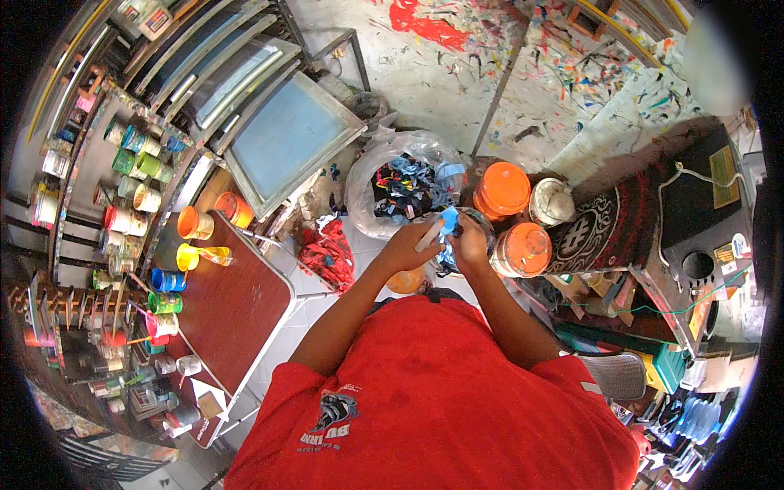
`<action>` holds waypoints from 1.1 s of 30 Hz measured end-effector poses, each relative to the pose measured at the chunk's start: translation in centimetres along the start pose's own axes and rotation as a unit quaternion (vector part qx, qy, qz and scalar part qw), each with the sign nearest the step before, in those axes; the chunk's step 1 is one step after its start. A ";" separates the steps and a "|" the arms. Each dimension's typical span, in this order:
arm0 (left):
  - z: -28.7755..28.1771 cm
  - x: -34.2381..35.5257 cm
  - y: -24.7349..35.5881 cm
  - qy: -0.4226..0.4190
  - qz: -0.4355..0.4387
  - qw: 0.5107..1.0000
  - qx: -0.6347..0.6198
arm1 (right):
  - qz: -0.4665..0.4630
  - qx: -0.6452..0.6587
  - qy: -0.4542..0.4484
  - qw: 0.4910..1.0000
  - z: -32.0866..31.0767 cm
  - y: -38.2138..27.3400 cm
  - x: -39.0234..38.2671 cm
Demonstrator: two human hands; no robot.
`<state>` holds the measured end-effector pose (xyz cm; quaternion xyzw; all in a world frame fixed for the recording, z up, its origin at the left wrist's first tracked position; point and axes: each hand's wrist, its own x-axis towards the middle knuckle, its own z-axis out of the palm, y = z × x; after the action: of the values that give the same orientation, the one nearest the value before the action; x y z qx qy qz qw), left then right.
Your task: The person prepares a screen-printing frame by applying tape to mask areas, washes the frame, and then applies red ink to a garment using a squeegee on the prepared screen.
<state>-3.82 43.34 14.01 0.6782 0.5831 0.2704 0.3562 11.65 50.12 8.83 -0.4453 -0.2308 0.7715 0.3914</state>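
Above the red shirt (445, 367), see the left hand (402, 248) curled round a pale flat piece (428, 236), and the right hand (470, 245) with bent fingers gathered on a light-blue cloth (449, 219); cannot tell how firmly. Find the cloth between both hands, against the piece. For what looks like wiping, best brace the piece with the left, turn a clean fold outward and press evenly with the right, well away from the piece's edge. Mind the nearer orange-lidded bucket (524, 248), just beside the right forearm and likely to check an outward swing. To the left, note the dark-red table (241, 302), well apart, then a red cloth heap (328, 255). Just beyond the hands, meet the clear plastic bag (359, 194) full of mixed rags (412, 181), flanked on the right by the farther orange bucket (501, 189) and a white bucket (552, 202); farther off, a leaning framed screen (290, 139) and the paint-splashed wall (457, 90)
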 end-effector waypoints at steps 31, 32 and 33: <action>-9.9 -52.0 -34.4 0.602 -0.293 0.718 0.190 | -0.046 -0.021 0.192 0.980 -4.1 22.5 -26.4; -9.9 -52.2 -34.2 0.616 -0.288 0.718 0.150 | -0.063 0.001 0.227 0.972 -3.5 22.5 -27.5; -10.0 -52.2 -34.1 0.629 -0.283 0.716 0.110 | -0.059 -0.006 0.231 0.971 -4.0 22.7 -27.9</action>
<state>-41.08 -4.03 -4.72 0.1898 0.8630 0.4550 -0.1103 14.35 14.27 4.96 -0.5993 -0.1645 0.6223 0.4759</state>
